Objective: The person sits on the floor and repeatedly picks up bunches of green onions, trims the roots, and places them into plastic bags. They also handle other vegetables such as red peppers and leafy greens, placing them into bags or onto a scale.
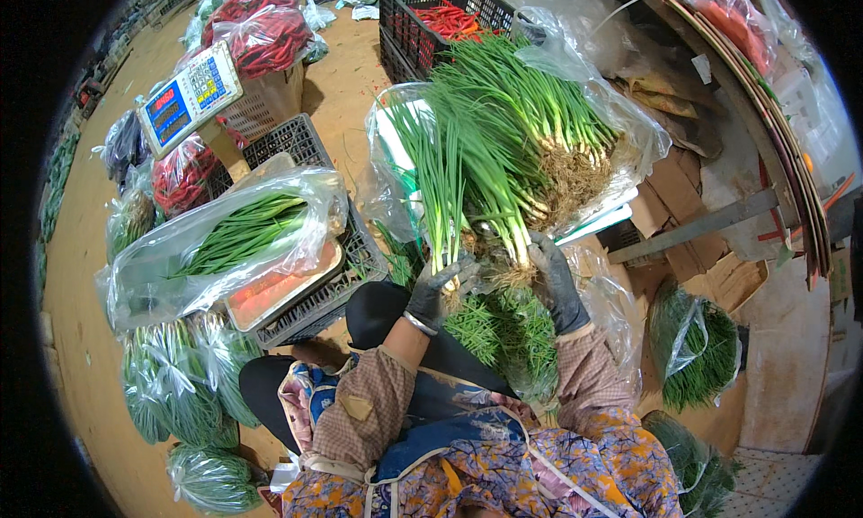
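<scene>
My left hand, in a dark glove, is closed around the white stems of a small bunch of scallions, whose green leaves point away from me. My right hand, gloved too, grips the root end of another scallion bunch. Beyond both hands lies a large heap of scallions with tangled brown roots, on a surface lined with clear plastic. Below and between my hands sits a pile of cut green leaves in plastic.
At left, an open plastic bag of scallions rests on a scale with a lit display. A black crate of red chillies stands at the back. Bagged scallions lie lower left, and a bag of greens stands at right.
</scene>
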Demonstrator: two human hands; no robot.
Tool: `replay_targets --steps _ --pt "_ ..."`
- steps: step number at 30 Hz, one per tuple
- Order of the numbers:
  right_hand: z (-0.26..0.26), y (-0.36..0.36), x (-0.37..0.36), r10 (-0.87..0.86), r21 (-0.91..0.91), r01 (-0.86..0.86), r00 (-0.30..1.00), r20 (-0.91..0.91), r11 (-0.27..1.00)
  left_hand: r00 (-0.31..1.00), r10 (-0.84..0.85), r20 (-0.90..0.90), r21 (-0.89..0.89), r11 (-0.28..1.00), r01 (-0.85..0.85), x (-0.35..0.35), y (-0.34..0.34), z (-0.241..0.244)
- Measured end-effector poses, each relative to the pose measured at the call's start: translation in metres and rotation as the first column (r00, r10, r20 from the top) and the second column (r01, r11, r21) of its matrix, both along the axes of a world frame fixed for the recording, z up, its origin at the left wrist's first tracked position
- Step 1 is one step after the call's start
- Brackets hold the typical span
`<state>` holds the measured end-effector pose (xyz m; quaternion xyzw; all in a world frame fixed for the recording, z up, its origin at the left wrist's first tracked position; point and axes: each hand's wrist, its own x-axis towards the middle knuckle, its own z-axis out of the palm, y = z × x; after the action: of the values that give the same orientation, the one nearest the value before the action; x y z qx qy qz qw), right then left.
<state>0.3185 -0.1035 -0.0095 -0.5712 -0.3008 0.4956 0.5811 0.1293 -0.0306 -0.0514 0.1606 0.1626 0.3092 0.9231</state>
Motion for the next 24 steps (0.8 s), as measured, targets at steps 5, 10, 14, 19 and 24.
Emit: replay_targets --steps 5,10,14,19,24 --pt "-0.009 0.004 -0.050 -0.005 -0.031 -0.005 0.945 -0.326 1.000 0.996 0.037 -0.083 0.002 0.999 -0.037 0.009 0.000 -0.009" --pt "-0.027 0.011 -0.049 0.123 -0.116 -0.056 0.695 0.709 0.992 0.983 0.090 -0.157 0.104 0.992 -0.074 0.003 -0.001 -0.028" --pt "0.019 0.044 -0.063 -0.015 0.052 -0.083 0.389 0.921 0.995 0.887 0.281 -0.366 0.355 0.923 -0.146 0.007 -0.005 -0.029" --pt "0.005 0.060 -0.060 0.260 -0.231 -0.135 0.277 0.925 0.964 0.828 0.422 -0.370 0.564 0.810 -0.161 0.006 0.002 -0.045" --pt "0.005 0.006 -0.035 0.712 -0.175 -0.701 0.623 0.323 0.692 0.874 0.343 -0.345 0.238 0.932 -0.272 0.004 0.001 -0.043"
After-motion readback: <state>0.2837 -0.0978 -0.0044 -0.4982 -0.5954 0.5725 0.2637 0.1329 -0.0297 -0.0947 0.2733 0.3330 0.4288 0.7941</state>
